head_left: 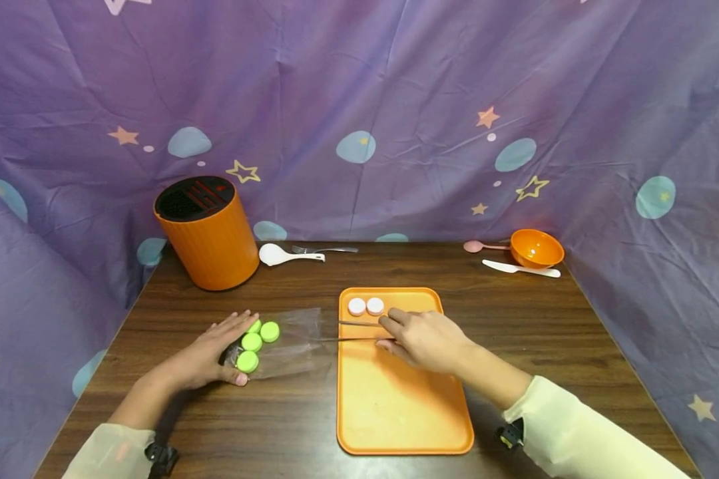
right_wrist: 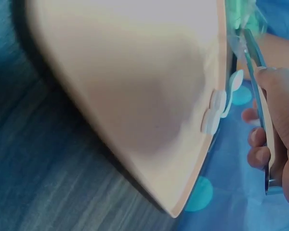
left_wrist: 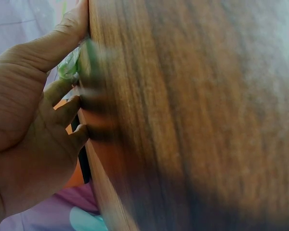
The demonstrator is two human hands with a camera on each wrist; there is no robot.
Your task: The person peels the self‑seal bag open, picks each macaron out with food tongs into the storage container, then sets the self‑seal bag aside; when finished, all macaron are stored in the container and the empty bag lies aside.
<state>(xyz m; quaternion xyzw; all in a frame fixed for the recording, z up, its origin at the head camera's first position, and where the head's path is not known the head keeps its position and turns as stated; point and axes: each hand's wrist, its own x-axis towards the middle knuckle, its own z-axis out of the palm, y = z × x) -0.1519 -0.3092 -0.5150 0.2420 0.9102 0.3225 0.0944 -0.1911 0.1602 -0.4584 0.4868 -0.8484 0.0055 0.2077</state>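
Left hand (head_left: 206, 356) lies flat on the plastic bag (head_left: 287, 342) of green caps (head_left: 253, 342); right hand (head_left: 422, 339) pinches what look like tongs (head_left: 359, 330) over the orange tray (head_left: 395, 406), pink caps (head_left: 365, 306) just beyond.

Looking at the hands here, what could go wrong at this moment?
1. The right hand holds metal tongs whose tips reach the thin plastic bag; they might tear or drag it.
2. The left hand only rests flat on the bag, so the green caps could roll out.
3. The two pink caps lie close to the tray edge and might get knocked off.
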